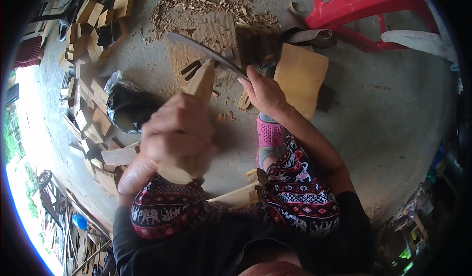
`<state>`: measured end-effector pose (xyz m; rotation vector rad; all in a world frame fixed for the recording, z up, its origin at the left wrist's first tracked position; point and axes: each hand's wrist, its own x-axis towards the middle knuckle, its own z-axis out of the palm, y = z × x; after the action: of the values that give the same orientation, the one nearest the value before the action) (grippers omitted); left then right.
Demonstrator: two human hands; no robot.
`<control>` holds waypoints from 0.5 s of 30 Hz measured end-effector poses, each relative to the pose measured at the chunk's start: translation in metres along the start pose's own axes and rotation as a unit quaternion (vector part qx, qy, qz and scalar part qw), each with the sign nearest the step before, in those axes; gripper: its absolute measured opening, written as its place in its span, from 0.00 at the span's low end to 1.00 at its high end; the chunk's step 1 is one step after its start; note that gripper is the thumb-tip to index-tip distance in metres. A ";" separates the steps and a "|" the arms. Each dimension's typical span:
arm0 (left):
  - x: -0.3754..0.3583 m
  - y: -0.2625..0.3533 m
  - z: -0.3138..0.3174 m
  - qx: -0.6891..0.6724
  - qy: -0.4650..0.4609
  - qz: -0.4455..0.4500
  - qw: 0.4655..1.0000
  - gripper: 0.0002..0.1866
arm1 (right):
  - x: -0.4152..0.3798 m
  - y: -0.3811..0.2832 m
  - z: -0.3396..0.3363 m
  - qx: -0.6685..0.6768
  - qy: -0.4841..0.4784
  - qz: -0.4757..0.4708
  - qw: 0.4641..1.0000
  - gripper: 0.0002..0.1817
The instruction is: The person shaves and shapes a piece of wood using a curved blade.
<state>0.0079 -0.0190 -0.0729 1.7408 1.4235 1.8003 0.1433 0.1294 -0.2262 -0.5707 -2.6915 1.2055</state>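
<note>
My left hand (pixel 178 126), smeared by motion, is wrapped round a pale piece of carved wood (pixel 200 85). Its narrowed end points forward, and its broad lower end shows beneath the fist, above my left thigh. In my right hand (pixel 265 93) is a large knife (pixel 196 46), its long dark blade reaching forward and left across the tip of the wood. The fist hides the knife's handle. Beneath the blade, a wooden chopping block (pixel 223 27) rests on the floor, with dark strips lying by its near edge.
Wood shavings (pixel 196 0) are heaped behind the block. A square-faced yellowish wooden block (pixel 301 74) lies to the right, near my pink shoe (pixel 270 131). A red plastic chair (pixel 364 5) stands at the back right. Cut wood blocks (pixel 93 99) and a black bag (pixel 130 106) lie left.
</note>
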 end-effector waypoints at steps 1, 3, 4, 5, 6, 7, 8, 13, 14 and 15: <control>0.001 0.005 -0.002 -0.010 0.022 -0.031 0.999 0.15 | 0.002 -0.003 0.001 0.001 -0.001 0.000 1.000 0.14; -0.007 0.001 -0.012 0.014 0.091 -0.062 0.994 0.15 | 0.008 -0.007 0.002 0.031 0.025 0.028 0.999 0.13; -0.010 -0.001 -0.018 0.036 0.159 -0.091 0.982 0.15 | 0.010 -0.011 0.001 0.032 0.026 0.027 0.999 0.13; -0.010 -0.004 -0.026 0.038 0.158 -0.089 0.983 0.15 | 0.013 -0.016 -0.001 0.058 0.027 0.034 0.997 0.13; -0.009 -0.006 -0.034 0.037 0.182 -0.084 0.979 0.14 | 0.015 -0.022 -0.004 0.085 0.028 0.041 0.995 0.12; -0.007 -0.007 -0.038 0.036 0.206 -0.081 0.975 0.13 | 0.016 -0.031 -0.011 0.088 0.030 0.039 0.995 0.12; -0.005 -0.006 -0.038 0.038 0.205 -0.081 0.975 0.13 | 0.015 -0.042 -0.020 0.109 0.026 0.043 0.993 0.12; -0.008 -0.007 -0.030 0.104 0.340 -0.139 0.924 0.11 | 0.008 -0.071 -0.038 0.142 0.049 0.030 0.988 0.11; -0.009 -0.007 -0.030 0.103 0.344 -0.130 0.924 0.11 | 0.007 -0.072 -0.033 0.119 0.034 0.026 0.992 0.10; -0.009 -0.006 -0.029 0.104 0.344 -0.128 0.924 0.11 | 0.007 -0.071 -0.028 0.094 0.019 0.021 0.995 0.10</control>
<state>-0.0176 -0.0364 -0.0770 0.9332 2.0476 2.2807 0.1241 0.1085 -0.1544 -0.6175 -2.5101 1.4250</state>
